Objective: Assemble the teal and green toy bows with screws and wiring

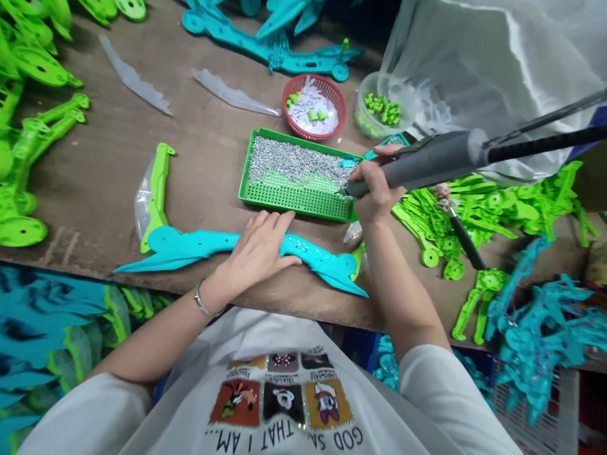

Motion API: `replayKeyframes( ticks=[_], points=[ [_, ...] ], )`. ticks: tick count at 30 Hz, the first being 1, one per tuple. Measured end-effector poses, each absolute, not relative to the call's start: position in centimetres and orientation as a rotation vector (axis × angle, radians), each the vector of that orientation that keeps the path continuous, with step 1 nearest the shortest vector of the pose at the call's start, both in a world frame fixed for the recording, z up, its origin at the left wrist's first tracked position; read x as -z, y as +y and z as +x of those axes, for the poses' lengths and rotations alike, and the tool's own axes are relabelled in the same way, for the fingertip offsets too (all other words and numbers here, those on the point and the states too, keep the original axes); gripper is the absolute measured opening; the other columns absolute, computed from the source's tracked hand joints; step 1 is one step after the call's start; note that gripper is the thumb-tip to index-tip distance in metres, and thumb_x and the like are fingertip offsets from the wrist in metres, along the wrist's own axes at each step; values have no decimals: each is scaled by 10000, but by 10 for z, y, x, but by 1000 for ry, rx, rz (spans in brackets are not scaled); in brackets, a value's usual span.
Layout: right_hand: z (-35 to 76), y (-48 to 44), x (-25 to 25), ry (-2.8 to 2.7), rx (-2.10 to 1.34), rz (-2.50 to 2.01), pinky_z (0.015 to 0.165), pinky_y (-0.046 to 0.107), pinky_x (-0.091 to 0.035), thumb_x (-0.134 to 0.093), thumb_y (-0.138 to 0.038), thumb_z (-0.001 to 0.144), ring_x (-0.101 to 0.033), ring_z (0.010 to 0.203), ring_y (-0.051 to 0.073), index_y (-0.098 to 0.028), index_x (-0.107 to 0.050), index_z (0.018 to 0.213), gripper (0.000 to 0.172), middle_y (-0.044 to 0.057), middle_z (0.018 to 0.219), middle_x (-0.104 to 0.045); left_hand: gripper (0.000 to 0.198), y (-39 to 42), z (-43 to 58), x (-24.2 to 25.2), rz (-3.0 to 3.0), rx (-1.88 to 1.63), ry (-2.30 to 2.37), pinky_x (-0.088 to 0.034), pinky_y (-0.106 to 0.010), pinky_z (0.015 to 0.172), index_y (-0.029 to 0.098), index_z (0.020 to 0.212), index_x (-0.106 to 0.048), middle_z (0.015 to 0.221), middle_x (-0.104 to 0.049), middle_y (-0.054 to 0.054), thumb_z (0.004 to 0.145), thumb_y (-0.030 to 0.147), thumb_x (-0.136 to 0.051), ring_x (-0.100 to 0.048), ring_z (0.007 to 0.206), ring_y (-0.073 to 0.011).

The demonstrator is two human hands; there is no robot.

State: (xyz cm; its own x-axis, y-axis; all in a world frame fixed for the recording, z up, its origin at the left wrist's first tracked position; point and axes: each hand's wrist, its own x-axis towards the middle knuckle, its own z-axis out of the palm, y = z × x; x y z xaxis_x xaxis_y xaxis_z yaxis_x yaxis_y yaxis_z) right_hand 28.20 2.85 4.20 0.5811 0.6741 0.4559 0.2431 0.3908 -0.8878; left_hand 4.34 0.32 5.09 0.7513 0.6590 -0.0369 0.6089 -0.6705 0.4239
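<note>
My left hand [261, 247] lies across the middle of a turquoise bow-shaped plastic piece [198, 245] near the table's front edge. Its fingers reach over the far edge and its thumb stays on the near side, holding the piece against the table. In my right hand [377, 190] is a grey corded electric screwdriver [430, 159], gripped near its front end. The tool's tip points down into the right part of a green perforated tray [284, 203]. Small silver screws [290, 162] are heaped along the tray's far side.
Behind the tray stand a red basket [341, 116] of white and green bits and a clear tub [363, 120] with green parts. Green plastic parts [483, 214] pile up right; more green pieces [40, 66] lie left. Another turquoise bow [250, 45] lies at the back.
</note>
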Motion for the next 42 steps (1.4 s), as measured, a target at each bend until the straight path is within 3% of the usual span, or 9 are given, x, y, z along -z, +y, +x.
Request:
replayKeyframes(
  ticks=[7, 20, 32, 42],
  points=[
    [278, 18, -50, -947, -334, -1242, 539, 328, -517, -718, -614, 772, -567, 491, 152, -271, -571, 857, 383, -66, 558, -468, 836, -1, 40, -38, 2390, -342, 1050, -471, -438, 939, 143, 1444, -449, 1159, -707, -127, 759, 394, -856, -614, 1091, -320],
    [282, 26, -40, -970, -321, -1243, 573, 312, -522, -705, -595, 786, -539, 489, 131, -265, -560, 785, 360, -67, 555, -481, 803, -3, 37, -34, 2466, -348, 976, -469, -432, 927, 160, 1489, -423, 1279, -685, -149, 821, 387, -808, -611, 1152, -335],
    [281, 32, -35, -966, -327, -1281, 565, 315, -490, -695, -635, 772, -512, 484, 137, -268, -506, 691, 421, -54, 553, -463, 773, 1, 38, -27, 2453, -429, 935, -499, -461, 951, 126, 1423, -464, 1187, -682, -147, 793, 384, -831, -620, 1102, -331],
    [277, 38, -46, -938, -340, -1254, 531, 320, -465, -731, -532, 759, -505, 436, 143, -283, -549, 892, 336, -87, 509, -476, 619, -16, 40, -39, 2510, -404, 1122, -458, -463, 902, 149, 1243, -632, 1141, -671, -147, 796, 541, -802, -581, 1069, -339]
  ],
)
